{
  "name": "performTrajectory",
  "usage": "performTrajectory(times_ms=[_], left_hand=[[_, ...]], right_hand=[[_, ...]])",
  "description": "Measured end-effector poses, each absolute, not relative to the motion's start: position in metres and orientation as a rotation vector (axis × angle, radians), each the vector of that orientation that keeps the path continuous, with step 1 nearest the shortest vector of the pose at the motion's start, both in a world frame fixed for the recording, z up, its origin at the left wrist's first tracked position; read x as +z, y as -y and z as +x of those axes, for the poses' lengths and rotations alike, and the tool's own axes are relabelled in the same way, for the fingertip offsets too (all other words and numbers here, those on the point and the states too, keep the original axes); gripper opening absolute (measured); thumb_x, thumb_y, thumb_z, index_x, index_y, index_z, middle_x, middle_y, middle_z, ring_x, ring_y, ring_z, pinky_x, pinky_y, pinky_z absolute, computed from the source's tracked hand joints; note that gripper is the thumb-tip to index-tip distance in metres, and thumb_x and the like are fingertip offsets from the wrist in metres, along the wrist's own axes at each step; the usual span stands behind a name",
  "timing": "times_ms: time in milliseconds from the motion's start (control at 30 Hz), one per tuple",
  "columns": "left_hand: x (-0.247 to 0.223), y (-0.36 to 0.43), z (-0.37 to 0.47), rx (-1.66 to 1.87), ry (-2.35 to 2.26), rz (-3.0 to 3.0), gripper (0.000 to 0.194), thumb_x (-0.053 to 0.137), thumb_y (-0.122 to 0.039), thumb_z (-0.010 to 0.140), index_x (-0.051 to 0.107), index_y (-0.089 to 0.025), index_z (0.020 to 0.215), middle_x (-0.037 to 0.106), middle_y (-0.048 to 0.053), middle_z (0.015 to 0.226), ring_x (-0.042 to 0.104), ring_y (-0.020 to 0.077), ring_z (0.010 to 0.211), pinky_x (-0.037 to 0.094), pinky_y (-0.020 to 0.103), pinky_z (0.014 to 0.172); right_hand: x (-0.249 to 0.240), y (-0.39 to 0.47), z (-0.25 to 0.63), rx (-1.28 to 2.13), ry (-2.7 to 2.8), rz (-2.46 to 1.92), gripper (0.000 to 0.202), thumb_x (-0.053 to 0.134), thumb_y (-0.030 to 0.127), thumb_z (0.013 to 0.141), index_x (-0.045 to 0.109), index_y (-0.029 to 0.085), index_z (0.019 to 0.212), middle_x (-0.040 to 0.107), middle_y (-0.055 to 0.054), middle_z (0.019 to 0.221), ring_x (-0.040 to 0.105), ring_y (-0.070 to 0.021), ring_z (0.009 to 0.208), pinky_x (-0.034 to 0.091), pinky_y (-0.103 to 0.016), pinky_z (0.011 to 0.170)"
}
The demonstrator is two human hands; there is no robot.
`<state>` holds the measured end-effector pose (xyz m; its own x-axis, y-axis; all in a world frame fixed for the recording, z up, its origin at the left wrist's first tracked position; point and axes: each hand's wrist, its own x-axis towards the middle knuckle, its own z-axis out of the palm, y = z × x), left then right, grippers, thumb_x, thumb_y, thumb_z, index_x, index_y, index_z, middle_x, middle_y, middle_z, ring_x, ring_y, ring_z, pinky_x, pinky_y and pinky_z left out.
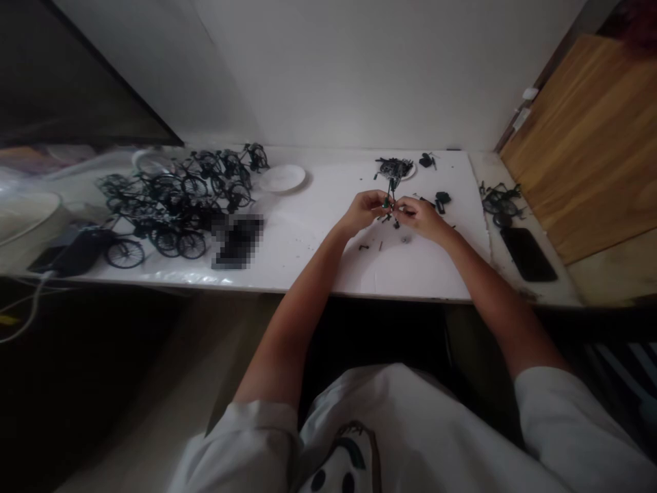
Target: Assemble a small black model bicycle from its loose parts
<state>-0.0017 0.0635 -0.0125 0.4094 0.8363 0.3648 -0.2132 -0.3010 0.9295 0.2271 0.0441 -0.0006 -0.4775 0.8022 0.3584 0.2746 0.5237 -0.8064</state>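
Between my two hands, above the white board, is a small dark frame-like piece (391,195) with thin bars, standing upright. My left hand (365,211) pinches it from the left side, its fingers closed. From the right, my right hand (419,216) also has its fingertips closed on it. Just beyond the fingers, thin dark parts are heaped on a small white dish (410,170). Small loose bits, among them a dark piece (364,247) and a thin pin (380,246), lie on the board nearer to me. The fingers partly hide the held piece.
Several black miniature bicycles (169,198) crowd the left of the table, beside a white plate (283,179). More dark parts (442,198) lie right of my hands. A black phone (528,254) and another small bicycle (500,199) are at the right edge, near a wooden panel (590,150).
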Motion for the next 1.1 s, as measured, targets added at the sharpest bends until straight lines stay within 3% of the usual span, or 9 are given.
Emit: performTrajectory(times_ms=[433, 667, 967, 1100], left_hand=[[-0.0117, -0.0624, -0.0023, 1.146, -0.55, 1.52, 0.043, 0.1, -0.042, 0.074, 0.077, -0.014, 0.098, 0.074, 0.005, 0.09, 0.067, 0.013, 0.081, 0.053, 0.028, 0.078], [-0.009, -0.0607, -0.0023, 1.133, -0.578, 1.546, 0.033, 0.095, -0.031, 0.076, 0.075, -0.016, 0.096, 0.075, 0.005, 0.09, 0.068, 0.0139, 0.082, 0.054, 0.029, 0.079], [-0.0137, -0.0655, 0.0003, 1.131, -0.612, 1.552, 0.022, 0.085, -0.016, 0.073, 0.073, -0.016, 0.091, 0.072, 0.003, 0.083, 0.065, 0.0128, 0.077, 0.05, 0.027, 0.07], [-0.0148, -0.0674, 0.0018, 1.185, -0.647, 1.565, 0.02, 0.077, -0.008, 0.072, 0.073, -0.014, 0.091, 0.071, 0.002, 0.083, 0.065, 0.0115, 0.078, 0.052, 0.027, 0.076]], right_hand=[[0.0013, -0.0419, 0.2263, 0.95, 1.992, -0.874, 0.032, 0.072, 0.052, 0.095, 0.072, 0.022, 0.104, 0.07, -0.002, 0.091, 0.062, -0.0188, 0.082, 0.049, -0.032, 0.079], [0.0026, -0.0407, 0.2267, 0.921, 2.007, -0.913, 0.033, 0.072, 0.053, 0.095, 0.073, 0.022, 0.104, 0.071, -0.002, 0.087, 0.063, -0.0191, 0.08, 0.05, -0.033, 0.08], [-0.003, -0.0446, 0.2271, 0.885, 2.029, -0.928, 0.031, 0.074, 0.052, 0.093, 0.073, 0.022, 0.101, 0.076, -0.005, 0.097, 0.068, -0.0219, 0.087, 0.054, -0.036, 0.083], [-0.0016, -0.0412, 0.227, 0.88, 1.966, -0.948, 0.032, 0.075, 0.052, 0.093, 0.067, 0.024, 0.106, 0.074, -0.004, 0.098, 0.068, -0.021, 0.088, 0.055, -0.035, 0.083]])
